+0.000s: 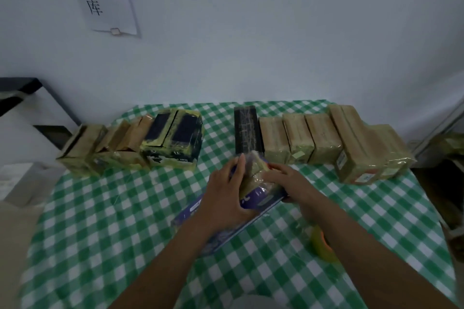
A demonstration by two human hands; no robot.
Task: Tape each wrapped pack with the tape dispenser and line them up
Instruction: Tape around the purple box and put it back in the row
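My L hand point(223, 198) lies flat on purple pack point(261, 199), fingers straight, pressing wrap down. R hand point(288, 180) grips pack's far R end, fingers curled. Pack is mid-desk point(125, 221), just in front of row of wrapped packs point(324, 138). Yellow tape dispenser point(320, 246) lies on desk by R forearm.
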